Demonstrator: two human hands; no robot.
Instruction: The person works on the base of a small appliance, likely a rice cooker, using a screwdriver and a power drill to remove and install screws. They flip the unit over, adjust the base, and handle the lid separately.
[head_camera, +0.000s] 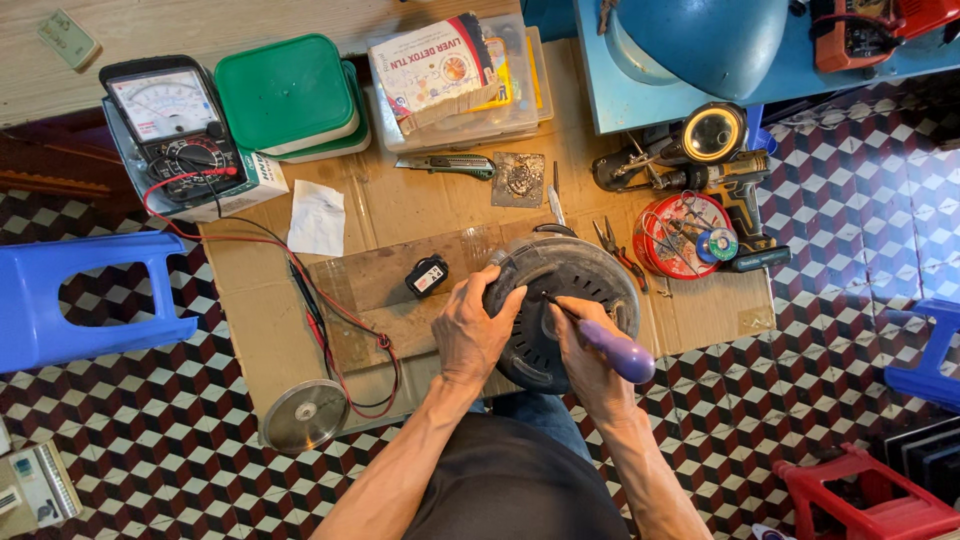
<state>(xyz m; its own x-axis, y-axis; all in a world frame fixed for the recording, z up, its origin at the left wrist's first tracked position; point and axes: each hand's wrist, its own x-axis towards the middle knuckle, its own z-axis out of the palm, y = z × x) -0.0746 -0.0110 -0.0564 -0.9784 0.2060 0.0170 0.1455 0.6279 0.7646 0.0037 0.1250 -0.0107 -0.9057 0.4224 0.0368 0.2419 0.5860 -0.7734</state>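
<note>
A round dark grey appliance base (575, 280) lies underside up on a sheet of cardboard (400, 200) on the floor. My left hand (472, 328) grips its left rim and steadies it. My right hand (585, 350) is shut on a screwdriver with a purple handle (620, 352); its thin shaft points up-left, with the tip touching the base near its middle. A small black part with a white label (427, 275) lies just left of the base.
An analogue multimeter (172, 125) with red and black leads sits at upper left, by green-lidded boxes (290, 95). A utility knife (447, 164), pliers (612, 245), a red tin of tools (685, 235) and a drill (735, 190) lie nearby. A metal disc (303, 415), blue stools (80, 295).
</note>
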